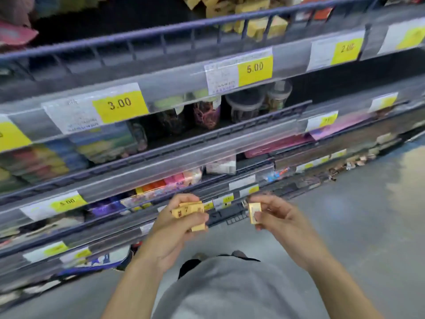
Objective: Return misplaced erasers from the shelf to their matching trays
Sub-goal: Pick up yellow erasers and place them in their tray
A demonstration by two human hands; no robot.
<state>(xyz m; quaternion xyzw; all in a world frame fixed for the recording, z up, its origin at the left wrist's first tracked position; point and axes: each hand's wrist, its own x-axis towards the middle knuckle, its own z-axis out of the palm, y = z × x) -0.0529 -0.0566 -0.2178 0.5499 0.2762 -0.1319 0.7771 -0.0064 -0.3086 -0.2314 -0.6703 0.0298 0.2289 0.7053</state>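
Note:
My left hand (177, 224) grips a small stack of tan, box-shaped erasers (189, 212) in front of the lower shelves. My right hand (276, 215) pinches a single tan eraser (254, 211) between thumb and fingers, held upright a short way to the right of the stack. The two hands are apart, both at waist height over the floor. More tan and yellow erasers (257, 21) lie piled behind the rail of the top shelf. The whole view is motion-blurred.
Tiered store shelves (161, 143) with blue wire rails slope from upper right to lower left, carrying yellow price tags (119, 104), colourful packets (103, 143) and clear jars (246, 104). Grey floor (368, 215) spreads to the right. My grey shirt (230, 288) fills the bottom.

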